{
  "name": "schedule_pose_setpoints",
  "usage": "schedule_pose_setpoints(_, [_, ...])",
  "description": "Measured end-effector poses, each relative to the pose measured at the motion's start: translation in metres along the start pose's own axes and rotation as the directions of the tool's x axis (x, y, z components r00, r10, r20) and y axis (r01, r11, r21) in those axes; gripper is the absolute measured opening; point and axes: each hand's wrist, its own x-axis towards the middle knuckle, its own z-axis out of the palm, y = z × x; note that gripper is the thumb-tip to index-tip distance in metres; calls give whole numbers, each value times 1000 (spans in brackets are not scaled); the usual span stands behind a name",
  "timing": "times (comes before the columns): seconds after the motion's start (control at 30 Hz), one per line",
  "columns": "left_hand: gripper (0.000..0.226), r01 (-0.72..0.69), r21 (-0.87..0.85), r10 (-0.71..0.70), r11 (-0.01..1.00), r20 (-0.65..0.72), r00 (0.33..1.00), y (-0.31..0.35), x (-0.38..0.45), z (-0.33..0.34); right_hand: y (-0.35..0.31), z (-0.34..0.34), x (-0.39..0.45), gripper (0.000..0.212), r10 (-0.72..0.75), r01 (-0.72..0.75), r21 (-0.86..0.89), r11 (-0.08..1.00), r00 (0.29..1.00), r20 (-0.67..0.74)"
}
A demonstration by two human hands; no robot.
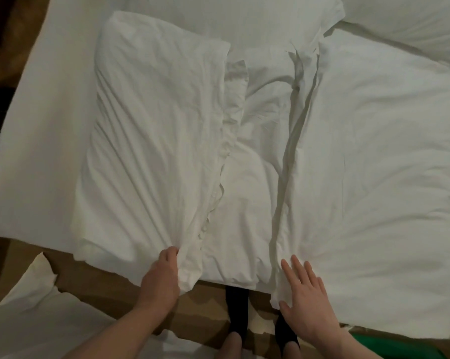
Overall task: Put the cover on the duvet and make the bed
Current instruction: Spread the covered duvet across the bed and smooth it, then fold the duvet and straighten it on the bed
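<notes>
- My left hand [164,270] pinched the edge of the white cover [151,141].
- My right hand [306,288] lay flat on the duvet [374,164].

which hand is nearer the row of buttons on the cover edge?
Left. The left hand grips the cover just left of the row of buttons; the right hand lies flat farther right, across the middle fold.

Legible markings: I find none. No text, label, brand, number or sign reads anywhere on the white bedding, the floor, or the other surfaces I see from the head camera.
</notes>
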Motion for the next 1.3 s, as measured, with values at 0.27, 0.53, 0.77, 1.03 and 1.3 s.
schedule_pose_setpoints(0.27, [46, -91, 2, 90, 996, -154, 984, 72, 26, -6, 6, -8, -3, 87, -33, 36, 58, 998, 998, -46])
schedule_pose_setpoints(0.53, [51, 108, 53, -120, 993, 409, 905, 77, 26, 15, 22, -17, -6, 78, -103, 112, 215, 970, 993, -55])
schedule_pose_setpoints(0.77, [33, -293, -182, 281, 939, -87, 956, 189, 21, -13, 94, -65, -7, 69, 267, 56, 608, 792, 864, -427])
schedule_pose_setpoints(1.03, [46, -576, -197, 591, 793, 25, 806, 295, 30, 0, 243, -109, 8, 87, 606, -269, 669, 693, 721, -337])
schedule_pose_setpoints(1.3, [96, -434, 14, 373, 901, 485, 791, 308, 50, 45, 308, -121, 28, 130, 690, -318, 905, 282, 722, 39])
